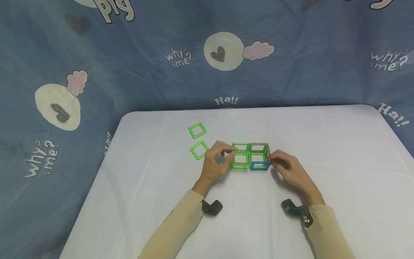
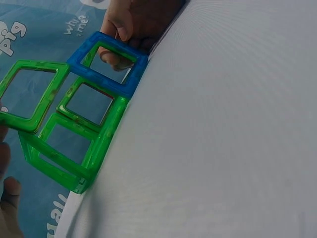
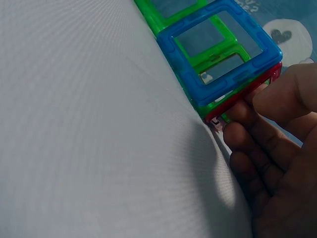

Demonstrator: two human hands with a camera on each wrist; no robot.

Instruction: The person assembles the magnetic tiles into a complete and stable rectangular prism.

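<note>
A low frame of magnetic building squares stands on the table: green squares, a blue square tilted at the front and a red square at the right end. My left hand pinches a green square at the left end, its fingertips partly out of the left wrist view. At the opposite end my right hand holds the red square between thumb and finger, other fingers curled below. The blue square slants over an open cell, with the right fingers seen behind it.
Two loose green squares, one farther back and one beside the left hand, lie flat on the white table. Behind the table's far edge hangs a blue printed cloth. Each wrist wears a black camera.
</note>
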